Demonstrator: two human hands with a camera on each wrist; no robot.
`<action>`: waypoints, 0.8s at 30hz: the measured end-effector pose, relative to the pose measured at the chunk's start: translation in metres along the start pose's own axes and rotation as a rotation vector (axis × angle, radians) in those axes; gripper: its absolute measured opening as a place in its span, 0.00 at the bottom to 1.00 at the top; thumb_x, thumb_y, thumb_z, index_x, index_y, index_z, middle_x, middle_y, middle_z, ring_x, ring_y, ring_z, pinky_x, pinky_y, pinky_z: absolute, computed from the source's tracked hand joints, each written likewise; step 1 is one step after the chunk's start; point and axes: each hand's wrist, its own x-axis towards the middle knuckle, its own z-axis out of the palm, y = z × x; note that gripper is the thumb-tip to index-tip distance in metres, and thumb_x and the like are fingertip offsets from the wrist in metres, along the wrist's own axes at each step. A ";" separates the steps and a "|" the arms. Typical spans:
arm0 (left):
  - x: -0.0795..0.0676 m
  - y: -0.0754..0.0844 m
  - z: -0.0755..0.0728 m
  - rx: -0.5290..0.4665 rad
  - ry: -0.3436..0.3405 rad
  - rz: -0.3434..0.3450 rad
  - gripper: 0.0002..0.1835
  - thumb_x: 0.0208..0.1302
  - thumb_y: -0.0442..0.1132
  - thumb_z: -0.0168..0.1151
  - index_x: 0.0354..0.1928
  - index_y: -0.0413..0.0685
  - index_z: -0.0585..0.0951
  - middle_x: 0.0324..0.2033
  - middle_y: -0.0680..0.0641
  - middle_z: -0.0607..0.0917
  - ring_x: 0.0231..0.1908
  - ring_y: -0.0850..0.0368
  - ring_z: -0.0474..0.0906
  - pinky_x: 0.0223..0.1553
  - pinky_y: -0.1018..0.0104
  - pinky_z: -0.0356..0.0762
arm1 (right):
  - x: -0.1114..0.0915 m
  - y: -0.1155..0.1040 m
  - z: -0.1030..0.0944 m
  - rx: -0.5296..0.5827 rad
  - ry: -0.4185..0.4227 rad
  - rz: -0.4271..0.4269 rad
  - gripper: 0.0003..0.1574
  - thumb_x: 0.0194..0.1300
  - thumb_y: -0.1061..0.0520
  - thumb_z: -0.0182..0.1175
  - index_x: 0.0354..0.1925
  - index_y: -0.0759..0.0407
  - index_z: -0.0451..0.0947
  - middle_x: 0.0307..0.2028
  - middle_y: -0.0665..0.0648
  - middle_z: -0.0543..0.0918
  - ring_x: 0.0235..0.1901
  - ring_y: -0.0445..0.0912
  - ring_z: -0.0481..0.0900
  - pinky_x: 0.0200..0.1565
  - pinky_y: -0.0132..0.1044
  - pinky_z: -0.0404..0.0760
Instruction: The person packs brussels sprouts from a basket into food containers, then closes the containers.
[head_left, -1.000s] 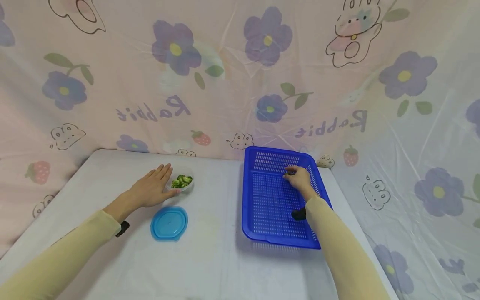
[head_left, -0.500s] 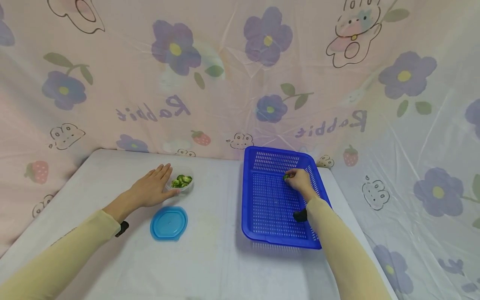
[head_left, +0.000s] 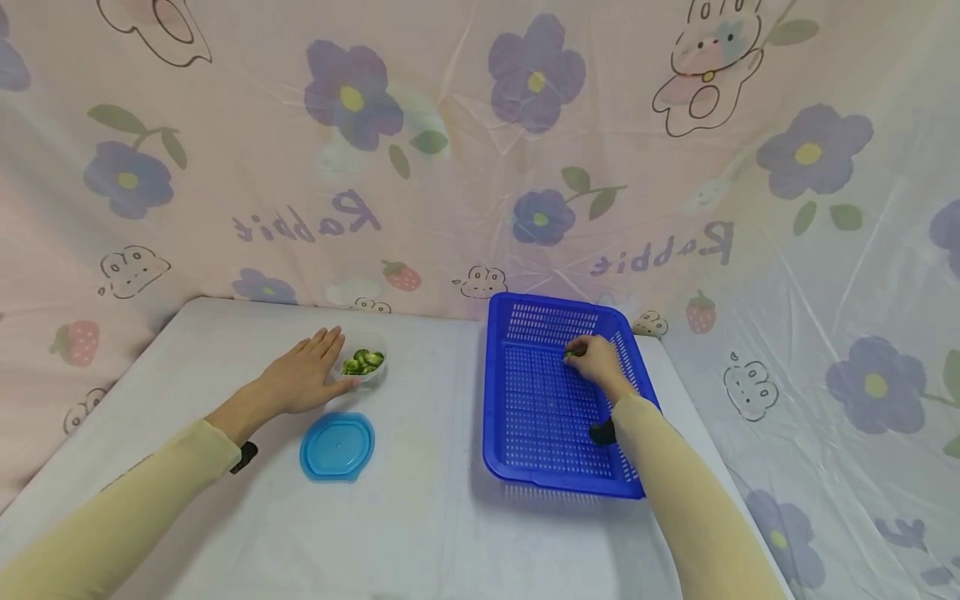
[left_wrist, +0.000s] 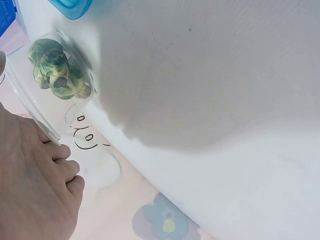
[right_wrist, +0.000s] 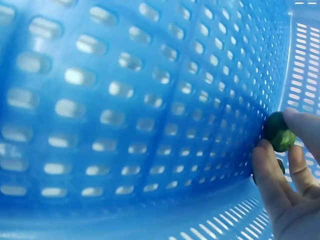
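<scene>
Screened-off space, room type indeterminable. Printed rabbit-and-flower sheeting [head_left: 450,192] encloses a white surface [head_left: 427,533] on three sides

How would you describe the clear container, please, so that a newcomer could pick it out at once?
On the white table, find the big blue basket, then look left in the head view to the left hand. The clear container sits beside that hand, beyond the light-blue lid. Unlike both blue neighbours, it is see-through, with green vegetables showing inside.
</scene>
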 end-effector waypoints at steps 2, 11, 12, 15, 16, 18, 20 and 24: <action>0.000 0.000 0.000 0.002 -0.001 0.002 0.51 0.78 0.64 0.50 0.77 0.22 0.53 0.78 0.25 0.53 0.77 0.26 0.47 0.76 0.35 0.50 | -0.001 0.000 0.000 -0.001 -0.013 0.006 0.17 0.70 0.63 0.67 0.53 0.72 0.82 0.49 0.71 0.86 0.51 0.63 0.83 0.57 0.56 0.81; -0.001 0.003 -0.003 -0.004 -0.002 -0.003 0.51 0.77 0.64 0.51 0.77 0.22 0.53 0.78 0.25 0.52 0.77 0.26 0.48 0.76 0.35 0.50 | -0.001 0.002 0.001 0.037 0.002 0.033 0.18 0.70 0.61 0.67 0.54 0.72 0.83 0.50 0.71 0.85 0.49 0.61 0.84 0.54 0.54 0.83; -0.001 0.003 -0.003 -0.002 -0.002 -0.003 0.51 0.77 0.64 0.51 0.77 0.22 0.53 0.78 0.25 0.53 0.77 0.26 0.48 0.76 0.35 0.50 | -0.001 0.001 0.000 0.046 0.005 0.034 0.18 0.70 0.61 0.67 0.54 0.71 0.83 0.50 0.71 0.85 0.49 0.61 0.84 0.53 0.53 0.84; 0.000 0.002 -0.002 0.002 -0.003 -0.004 0.51 0.77 0.64 0.51 0.77 0.22 0.53 0.78 0.25 0.53 0.77 0.26 0.48 0.76 0.35 0.50 | 0.000 -0.002 -0.001 0.054 0.017 0.010 0.18 0.70 0.60 0.66 0.54 0.70 0.83 0.51 0.71 0.85 0.48 0.60 0.85 0.52 0.52 0.86; 0.000 0.002 -0.001 0.003 -0.003 -0.005 0.51 0.77 0.64 0.51 0.77 0.22 0.53 0.78 0.25 0.53 0.77 0.26 0.48 0.76 0.35 0.50 | 0.000 -0.003 -0.001 0.057 0.020 -0.001 0.19 0.70 0.60 0.66 0.55 0.70 0.83 0.52 0.70 0.85 0.48 0.60 0.86 0.51 0.51 0.86; 0.000 0.001 -0.001 0.007 -0.004 -0.006 0.51 0.77 0.64 0.51 0.77 0.23 0.53 0.78 0.25 0.53 0.77 0.26 0.48 0.76 0.35 0.50 | -0.001 -0.007 -0.003 0.053 0.027 -0.026 0.19 0.70 0.59 0.66 0.55 0.69 0.83 0.53 0.70 0.85 0.49 0.60 0.85 0.51 0.51 0.86; 0.000 0.001 0.000 0.005 -0.004 -0.007 0.51 0.77 0.64 0.51 0.77 0.23 0.53 0.78 0.25 0.53 0.77 0.26 0.48 0.76 0.34 0.50 | -0.002 -0.013 -0.005 0.056 0.032 -0.042 0.19 0.70 0.58 0.67 0.55 0.68 0.84 0.53 0.68 0.85 0.49 0.60 0.85 0.51 0.51 0.85; 0.000 0.001 0.000 0.000 -0.003 -0.006 0.51 0.77 0.64 0.52 0.77 0.23 0.53 0.78 0.25 0.53 0.77 0.26 0.48 0.76 0.34 0.50 | -0.005 -0.026 -0.010 0.093 0.038 -0.076 0.19 0.70 0.57 0.67 0.55 0.66 0.84 0.54 0.66 0.85 0.50 0.60 0.84 0.52 0.52 0.85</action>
